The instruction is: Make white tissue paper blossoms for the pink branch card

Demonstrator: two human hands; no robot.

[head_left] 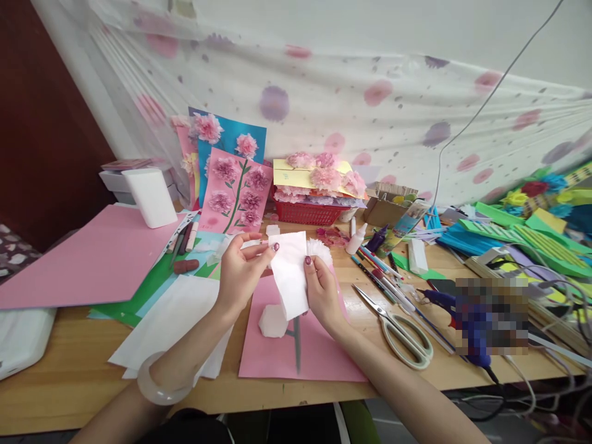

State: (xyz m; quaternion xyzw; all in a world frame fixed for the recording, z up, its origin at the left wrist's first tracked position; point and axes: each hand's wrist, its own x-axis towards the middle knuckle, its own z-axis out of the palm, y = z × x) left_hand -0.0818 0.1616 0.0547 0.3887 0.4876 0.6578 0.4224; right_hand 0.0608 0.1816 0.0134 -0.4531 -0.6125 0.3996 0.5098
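Note:
A white sheet of tissue paper (290, 277) is held up between my two hands, above the pink card. My left hand (240, 268) pinches its upper left edge between thumb and fingers. On the other side, my right hand (322, 287) grips the right edge, thumb in front. Beneath lies the pink card (259, 361) with a grey-green painted stem (297, 351). A white cut paper piece (273, 322) rests on the card left of the stem. Behind my right hand shows a fluffy white paper flower (319, 250), partly hidden.
White sheets (171, 327) lie on the left, near a large pink board (92, 256). To the right are scissors (398, 330), pens (383, 280), a glue bottle (356, 239) and a blue glue gun (476, 333) with cables. A red basket (308, 213) and flower cards (235, 191) stand behind.

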